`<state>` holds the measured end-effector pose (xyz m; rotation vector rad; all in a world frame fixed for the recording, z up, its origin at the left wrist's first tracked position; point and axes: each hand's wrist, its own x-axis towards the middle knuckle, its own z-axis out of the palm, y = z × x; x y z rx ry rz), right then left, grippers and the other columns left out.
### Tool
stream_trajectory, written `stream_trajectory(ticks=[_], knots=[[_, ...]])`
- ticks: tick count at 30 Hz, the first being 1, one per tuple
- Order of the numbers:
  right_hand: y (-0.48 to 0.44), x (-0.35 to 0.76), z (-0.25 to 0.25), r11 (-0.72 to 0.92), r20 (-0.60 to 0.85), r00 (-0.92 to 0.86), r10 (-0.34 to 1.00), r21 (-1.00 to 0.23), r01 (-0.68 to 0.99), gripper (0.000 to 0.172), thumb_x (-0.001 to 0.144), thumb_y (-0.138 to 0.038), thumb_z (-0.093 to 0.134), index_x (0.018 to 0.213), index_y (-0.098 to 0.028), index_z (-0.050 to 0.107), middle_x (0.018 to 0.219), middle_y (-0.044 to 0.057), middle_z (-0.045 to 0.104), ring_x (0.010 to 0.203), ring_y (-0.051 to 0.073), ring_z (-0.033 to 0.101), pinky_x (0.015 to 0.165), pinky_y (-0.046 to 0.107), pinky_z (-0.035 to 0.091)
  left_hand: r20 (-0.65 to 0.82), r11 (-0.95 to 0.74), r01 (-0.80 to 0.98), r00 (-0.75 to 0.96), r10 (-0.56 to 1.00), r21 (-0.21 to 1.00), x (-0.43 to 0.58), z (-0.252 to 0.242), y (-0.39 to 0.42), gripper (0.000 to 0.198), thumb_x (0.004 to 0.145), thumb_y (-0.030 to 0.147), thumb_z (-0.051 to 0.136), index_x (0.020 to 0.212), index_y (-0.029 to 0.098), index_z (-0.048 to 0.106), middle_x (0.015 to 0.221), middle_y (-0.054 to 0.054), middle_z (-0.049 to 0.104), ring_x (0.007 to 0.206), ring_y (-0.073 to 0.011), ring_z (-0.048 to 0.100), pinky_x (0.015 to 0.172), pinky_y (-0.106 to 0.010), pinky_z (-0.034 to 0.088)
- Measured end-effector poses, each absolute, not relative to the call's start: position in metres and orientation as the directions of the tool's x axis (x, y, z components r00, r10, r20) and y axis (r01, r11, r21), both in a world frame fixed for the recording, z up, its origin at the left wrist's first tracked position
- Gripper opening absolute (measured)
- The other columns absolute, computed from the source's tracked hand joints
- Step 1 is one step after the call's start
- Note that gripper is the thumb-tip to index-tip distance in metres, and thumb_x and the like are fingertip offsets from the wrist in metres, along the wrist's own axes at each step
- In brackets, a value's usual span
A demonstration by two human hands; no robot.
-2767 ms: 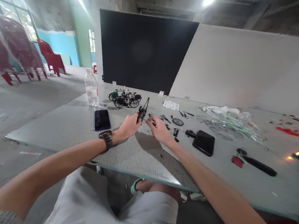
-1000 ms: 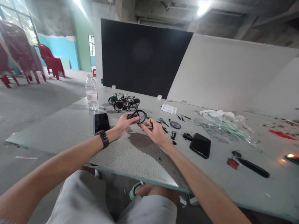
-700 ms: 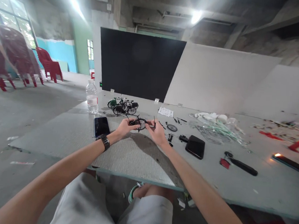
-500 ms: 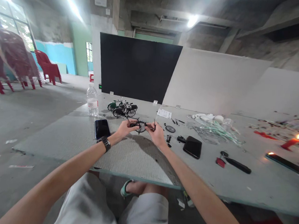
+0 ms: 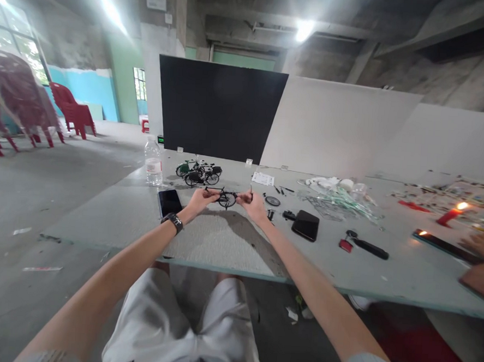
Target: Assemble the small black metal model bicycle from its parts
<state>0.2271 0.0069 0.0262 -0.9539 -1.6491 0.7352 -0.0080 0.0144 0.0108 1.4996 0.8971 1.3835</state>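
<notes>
A partly built black model bicycle (image 5: pixel 226 200), with one spoked wheel showing, is held just above the table between my hands. My left hand (image 5: pixel 200 200) is closed on its left end, thumb and fingers pinching the frame. At the right end of the bicycle, my right hand (image 5: pixel 254 204) is closed with a thin dark rod-like tool (image 5: pixel 251 190) standing up from its fingers. What its fingertips do at the frame is too small to make out. Behind my hands stand several small model bicycles (image 5: pixel 201 175). A loose wheel (image 5: pixel 272 201) lies right of my right hand.
A phone (image 5: pixel 169 203) and water bottle (image 5: pixel 153 164) are at left. To the right lie small black parts (image 5: pixel 270 214), a black phone-like slab (image 5: pixel 306 225), a dark-handled tool (image 5: pixel 371 248) and plastic packaging (image 5: pixel 339 200). Another person's hand (image 5: pixel 482 246) is near a lit red candle (image 5: pixel 448 216).
The view has shifted slightly. My left hand has moved outward along the bicycle, showing more of its frame. Another person's hand and arm have come in at the right edge.
</notes>
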Motion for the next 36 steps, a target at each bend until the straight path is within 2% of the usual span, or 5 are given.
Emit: stream_trajectory(ticks=[13,17,24,30,36], knots=[[-0.011,0.209,0.023,0.552,0.531,-0.157,0.833,-0.778,0.301,0.059,0.073,-0.067,0.075,0.074,-0.029,0.030,0.085,0.007,0.067,0.101,0.029,0.070,0.088,0.048,0.058,0.416,-0.412,-0.061,0.185,0.890,0.909,-0.024,0.014,0.007,0.055,0.072,0.036,0.088,0.116,0.010,0.068,0.092,-0.012,0.077,0.083,-0.0209,0.073,0.082,-0.038,0.060],[-0.016,0.206,0.021,0.562,0.550,-0.158,0.820,-0.720,0.407,0.055,0.078,-0.062,0.073,0.074,-0.028,0.029,0.082,0.005,0.067,0.091,0.026,0.069,0.087,0.043,0.054,0.444,-0.460,0.040,0.198,0.874,0.887,-0.029,0.021,-0.004,0.049,0.072,0.039,0.088,0.108,0.011,0.071,0.093,-0.013,0.077,0.084,-0.0212,0.073,0.084,-0.037,0.059],[-0.020,0.206,0.020,0.583,0.574,-0.176,0.800,-0.672,0.457,0.048,0.083,-0.054,0.070,0.073,-0.028,0.030,0.091,0.009,0.072,0.098,0.031,0.071,0.087,0.045,0.053,0.569,-0.597,0.362,0.194,0.799,0.716,-0.040,0.028,-0.015,0.042,0.083,0.050,0.076,0.107,0.016,0.077,0.093,-0.011,0.077,0.084,-0.0220,0.069,0.078,-0.031,0.052],[-0.024,0.201,0.023,0.624,0.595,-0.214,0.774,-0.665,0.410,0.053,0.080,-0.059,0.073,0.073,-0.028,0.031,0.097,0.010,0.075,0.103,0.030,0.071,0.088,0.045,0.055,0.571,-0.628,0.407,0.266,0.777,0.664,-0.046,0.027,-0.013,0.037,0.086,0.051,0.070,0.094,0.016,0.079,0.094,-0.012,0.078,0.088,-0.0243,0.070,0.081,-0.032,0.051],[-0.024,0.199,0.024,0.649,0.597,-0.269,0.756,-0.631,0.424,0.049,0.087,-0.058,0.065,0.074,-0.029,0.028,0.110,0.012,0.075,0.105,0.030,0.071,0.088,0.048,0.055,0.543,-0.624,0.419,0.309,0.781,0.659,-0.049,0.024,-0.011,0.041,0.087,0.055,0.067,0.087,0.016,0.078,0.084,-0.010,0.076,0.078,-0.0222,0.067,0.077,-0.031,0.050]])
